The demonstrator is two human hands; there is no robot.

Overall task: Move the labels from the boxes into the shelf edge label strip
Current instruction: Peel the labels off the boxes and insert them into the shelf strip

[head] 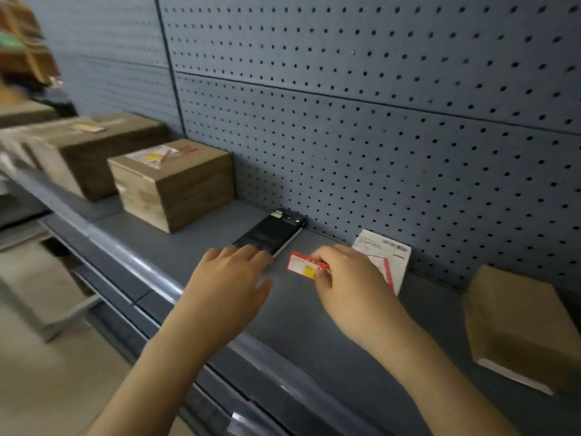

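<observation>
My right hand [349, 278] pinches a small red and yellow label [304, 265] just above the grey shelf [314, 335]. My left hand [229, 278] lies flat, fingers spread, with its fingertips on the near end of a black handheld device [272, 232]. A brown box [173, 184] to the left carries a label [154, 156] on top. Behind it a second box [94, 152] also has a label [86, 127]. A third box [518, 322] stands at the right. The shelf edge label strip [151, 272] runs along the shelf's front, left of my arms.
A white sheet with red print [385, 258] leans against the grey pegboard back wall [377, 121] behind my right hand. Blurred wooden shelving [22, 42] stands at the far left. A pale floor [47, 372] lies below the shelf.
</observation>
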